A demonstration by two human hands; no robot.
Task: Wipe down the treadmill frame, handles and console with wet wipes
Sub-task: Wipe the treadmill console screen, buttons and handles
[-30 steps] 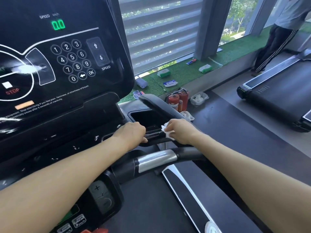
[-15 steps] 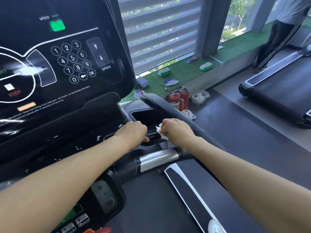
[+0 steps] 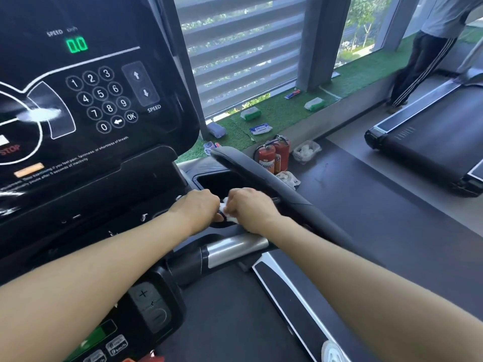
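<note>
Hands: two, side by side at the tray edge below the console. The left hand (image 3: 198, 207) is curled over the dark edge, fingers hidden on the far side. The right hand (image 3: 247, 207) is bunched, clutching a wet wipe (image 3: 226, 212).
Wipe: one in use, a white crumple showing only in the gap between the two hands, touching the tray edge.
Handling, as I judge it: light, limp and damp; it will bunch and slip on glossy plastic, so it is best held wadded under the fingertips and pressed flat rather than pinched by a corner.
Handle: one silver-banded bar (image 3: 235, 248) just below the right wrist; stiff, smooth, easy to wrap the wipe around.
Cup well: one dark recess (image 3: 217, 182) just beyond the knuckles.
Side arm: one black padded arm (image 3: 261, 176) running away past the right hand.
Console: one, above and left of the left hand (image 3: 91, 95), showing 0.0.
Fire extinguishers: two red ones (image 3: 273, 155) well beyond the right hand.
Wipe packs: about four on the green turf (image 3: 277, 116) farther off; count uncertain.
</note>
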